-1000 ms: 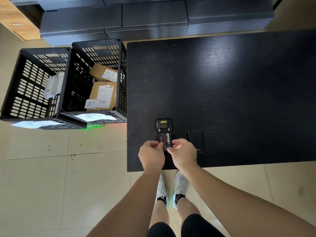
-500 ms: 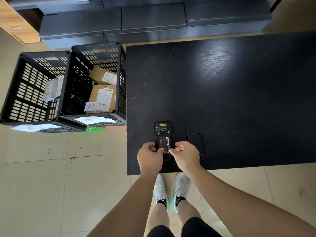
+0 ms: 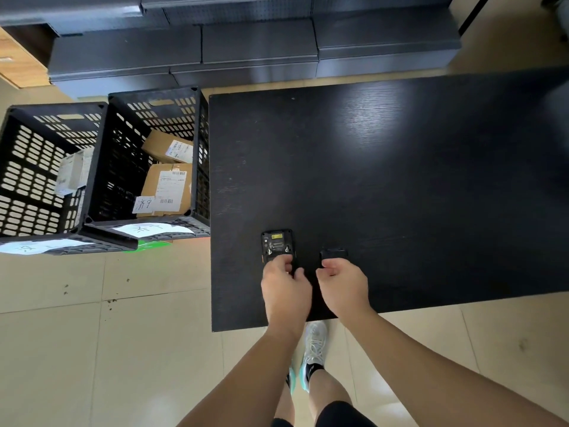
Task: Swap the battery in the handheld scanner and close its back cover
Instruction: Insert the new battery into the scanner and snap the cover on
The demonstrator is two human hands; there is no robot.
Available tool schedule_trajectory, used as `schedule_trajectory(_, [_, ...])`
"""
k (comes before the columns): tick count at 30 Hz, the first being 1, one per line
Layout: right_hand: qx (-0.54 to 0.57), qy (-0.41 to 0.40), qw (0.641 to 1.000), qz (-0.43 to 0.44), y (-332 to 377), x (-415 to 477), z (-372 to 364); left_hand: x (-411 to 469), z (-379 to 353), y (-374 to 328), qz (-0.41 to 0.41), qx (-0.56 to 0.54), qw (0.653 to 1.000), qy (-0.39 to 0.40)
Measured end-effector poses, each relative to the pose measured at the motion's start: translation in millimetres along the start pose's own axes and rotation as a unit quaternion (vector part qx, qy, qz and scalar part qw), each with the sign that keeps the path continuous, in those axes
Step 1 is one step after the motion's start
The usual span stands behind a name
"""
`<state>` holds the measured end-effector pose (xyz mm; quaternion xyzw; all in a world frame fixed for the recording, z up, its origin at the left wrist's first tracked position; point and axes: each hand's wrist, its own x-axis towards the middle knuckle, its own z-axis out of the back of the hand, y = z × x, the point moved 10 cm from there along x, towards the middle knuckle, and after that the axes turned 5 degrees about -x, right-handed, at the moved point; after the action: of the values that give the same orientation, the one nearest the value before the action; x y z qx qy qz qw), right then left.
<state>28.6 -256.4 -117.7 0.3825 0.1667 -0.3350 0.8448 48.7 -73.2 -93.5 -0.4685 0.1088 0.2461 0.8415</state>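
The handheld scanner (image 3: 277, 244) lies face down near the front edge of the black table (image 3: 400, 180), its back open and its upper end showing a yellow label. My left hand (image 3: 284, 288) covers the scanner's lower half, fingers gripping it, so the battery bay is hidden. Just to the right lies the black back cover (image 3: 334, 253); only its far edge shows. My right hand (image 3: 341, 285) rests over the cover's near part with thumb and fingers curled on it.
Two black slotted crates (image 3: 101, 167) stand on the floor left of the table, holding cardboard parcels (image 3: 167, 186) and paper labels. Grey shelving (image 3: 246, 50) runs along the far side. My feet are under the table's front edge.
My right hand left the scanner and moved right onto the back cover. My left hand slid further over the scanner's lower half, hiding the labelled battery that showed before.
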Motion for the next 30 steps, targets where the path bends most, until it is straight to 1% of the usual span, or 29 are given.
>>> schedule_trajectory(3, [-0.008,-0.019,0.999,-0.029,-22,13,33,-12,-45,-14,0.009,0.002,0.997,0.071])
schedule_trajectory(5, [-0.025,0.000,0.999,-0.037,-32,19,40,-15,-63,-9,0.038,0.003,0.995,0.095])
schedule_trajectory(7, [-0.018,0.023,0.998,-0.048,-40,22,37,-16,-72,-1,0.064,0.010,0.992,0.105])
schedule_trajectory(10, [-0.002,0.040,0.997,-0.066,-48,24,31,-15,-75,8,0.092,0.020,0.990,0.101])
schedule_trajectory(15, [0.017,0.043,0.996,-0.077,-52,28,29,-14,-79,12,0.105,0.017,0.990,0.094])
schedule_trajectory(22, [0.045,0.047,0.991,-0.116,-57,32,28,-11,-88,28,0.164,-0.027,0.981,0.099])
schedule_trajectory(26, [0.051,0.046,0.993,-0.098,-54,33,29,-11,-88,30,0.176,-0.046,0.979,0.093])
schedule_trajectory(30, [0.083,0.054,0.992,-0.080,-54,34,29,-10,-87,30,0.174,-0.052,0.980,0.076])
